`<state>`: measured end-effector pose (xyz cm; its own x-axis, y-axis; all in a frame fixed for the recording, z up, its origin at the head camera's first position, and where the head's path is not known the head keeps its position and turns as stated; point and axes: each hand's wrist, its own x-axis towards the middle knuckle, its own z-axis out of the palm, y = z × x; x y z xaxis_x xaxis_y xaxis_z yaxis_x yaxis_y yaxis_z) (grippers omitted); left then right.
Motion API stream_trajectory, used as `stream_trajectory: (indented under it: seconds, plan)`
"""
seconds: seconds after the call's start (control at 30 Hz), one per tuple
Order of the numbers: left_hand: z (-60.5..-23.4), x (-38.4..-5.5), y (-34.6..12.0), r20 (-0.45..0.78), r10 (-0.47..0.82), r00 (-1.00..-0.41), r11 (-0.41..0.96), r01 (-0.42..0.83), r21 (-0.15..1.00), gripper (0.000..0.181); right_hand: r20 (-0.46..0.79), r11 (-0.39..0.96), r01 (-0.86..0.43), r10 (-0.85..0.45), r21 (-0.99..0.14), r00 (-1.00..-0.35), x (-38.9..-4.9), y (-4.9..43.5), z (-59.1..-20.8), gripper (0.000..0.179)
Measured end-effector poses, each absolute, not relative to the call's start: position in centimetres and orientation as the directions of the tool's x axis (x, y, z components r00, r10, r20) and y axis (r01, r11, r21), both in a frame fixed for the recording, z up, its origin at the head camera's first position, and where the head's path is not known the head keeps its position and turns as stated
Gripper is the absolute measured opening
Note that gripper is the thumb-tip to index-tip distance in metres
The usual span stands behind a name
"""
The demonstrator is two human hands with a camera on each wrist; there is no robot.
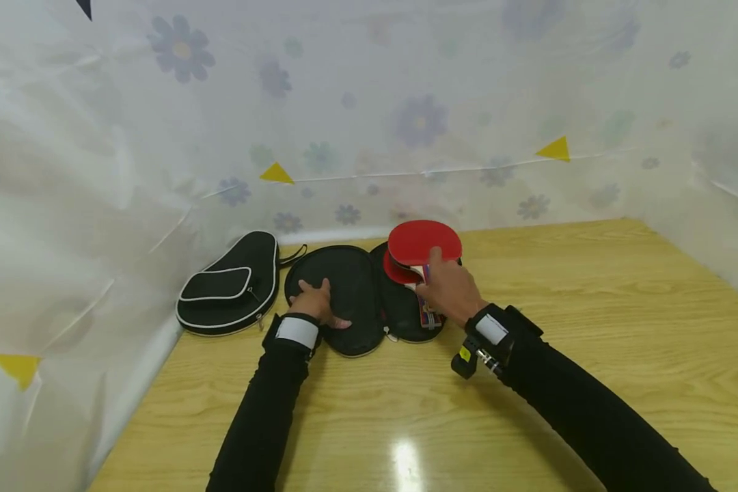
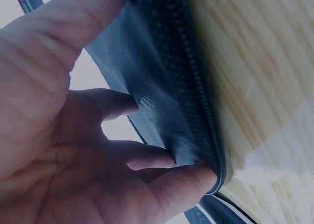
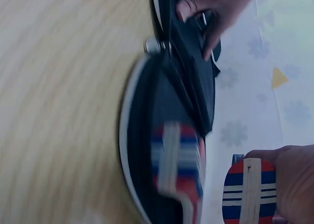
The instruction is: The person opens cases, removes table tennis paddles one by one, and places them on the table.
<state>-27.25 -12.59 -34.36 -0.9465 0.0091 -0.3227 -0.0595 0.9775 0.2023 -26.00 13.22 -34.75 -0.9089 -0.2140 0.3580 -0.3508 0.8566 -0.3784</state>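
Observation:
A black paddle case (image 1: pixel 353 287) lies unfolded on the table, its two halves side by side. My left hand (image 1: pixel 312 304) is spread over the left half; in the left wrist view its fingertips (image 2: pixel 194 177) rest on the black lining beside the zipper edge. My right hand (image 1: pixel 452 290) grips the handle of a red table tennis paddle (image 1: pixel 423 240) above the right half, index finger along the blade. Beneath it a second red paddle (image 1: pixel 396 272) lies in that half. Its striped handle (image 3: pixel 171 155) shows blurred in the right wrist view, with the held paddle's handle end (image 3: pixel 250 189) at right.
Left of the unfolded case lies another black case (image 1: pixel 221 294) with white piping, a zipped front pocket and a wrist loop (image 1: pixel 294 255). The wooden table (image 1: pixel 590 328) meets a flower-printed sheet (image 1: pixel 344 102) at the back and sides.

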Motion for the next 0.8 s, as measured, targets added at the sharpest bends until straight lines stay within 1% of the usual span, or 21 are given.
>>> stream_trajectory:
  seconds: [0.3, 0.53, 0.8]
  plan:
    - [-34.3, -27.1, -13.2, -0.313, 0.01, -0.95, 0.977, -0.058, 0.205, 0.112, 0.316, 0.874, -0.301, -0.183, -0.38, -0.931, -26.2, 18.5, -33.9, 0.038]
    - [-34.0, -26.8, -13.3, -0.312, 0.006, -0.95, 0.976, -0.062, 0.209, 0.112, 0.327, 0.872, -0.311, -0.189, -0.378, -0.926, -25.7, 22.6, -34.7, 0.038]
    - [-33.7, -26.8, -13.2, -0.321, 0.002, -0.947, 0.98, -0.063, 0.19, 0.112, 0.269, 0.883, -0.286, -0.192, -0.373, -0.944, -25.2, 25.1, -35.9, 0.042]
